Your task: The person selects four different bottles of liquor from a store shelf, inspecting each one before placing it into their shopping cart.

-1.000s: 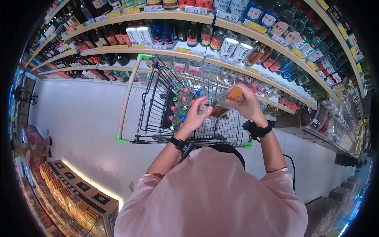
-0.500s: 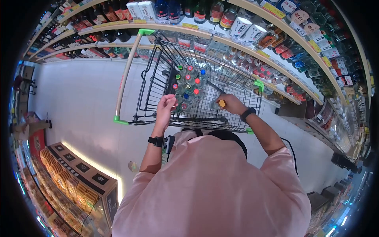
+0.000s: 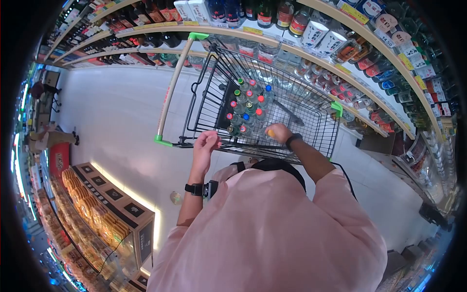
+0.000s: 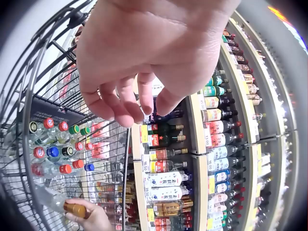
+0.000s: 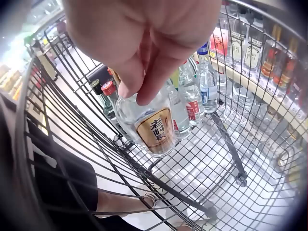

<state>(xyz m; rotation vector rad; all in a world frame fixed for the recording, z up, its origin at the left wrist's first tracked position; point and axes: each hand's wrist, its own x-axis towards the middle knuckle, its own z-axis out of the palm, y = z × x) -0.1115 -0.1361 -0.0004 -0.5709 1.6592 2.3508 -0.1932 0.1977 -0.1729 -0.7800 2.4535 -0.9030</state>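
Observation:
My right hand pinches the neck of a clear glass bottle with a gold cap and gold label. It stands nearly upright inside the wire shopping cart, right beside several clear bottles with red, blue and green caps. In the right wrist view the fingers and thumb cover its cap. My left hand hovers at the cart's near side, fingers loosely curled and holding nothing. The left wrist view shows that hand above the cart, with the gold cap low in the frame.
Shelves packed with bottles run along the cart's far side and curve round to the right. The cart's handle is on the left. Behind on the left stands a display box of packaged goods on the pale tiled floor.
My right hand has lowered the gold-capped bottle from above the cart to beside the other bottles. My left hand has drawn back leftward from it. The head view has tilted down.

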